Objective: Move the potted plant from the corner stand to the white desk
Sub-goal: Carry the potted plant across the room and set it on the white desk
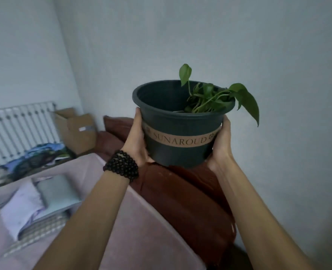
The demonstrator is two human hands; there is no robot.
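**A:** Where's the grip?

**B:** Both hands are clamped on the pot [180,131], one on each flank. The left hand [137,137] presses the side just under the rim with the thumb up; the right hand [220,141] mirrors it on the opposite side. The pot is in the air, resting on nothing, with a plain wall behind it.

**A:** So how should the carry go?

**B:** I'd keep it level and slide the palms lower, towards the base. The wall tapers downward and looks like smooth, dark plastic, so a squeeze alone could slip (the tan paper band [181,138] around the middle may give some friction). The thick rolled rim is a good stop for the thumbs.

**A:** And the plant?

**B:** Thin and floppy. The leaves [247,102] droop over the rim on the right, so keep that side clear of the wall.

**A:** Around the pot?

**B:** Below it, a dark red cushion [180,191]; left of that, a pink bed [134,227]. Neither desk nor stand is in view.
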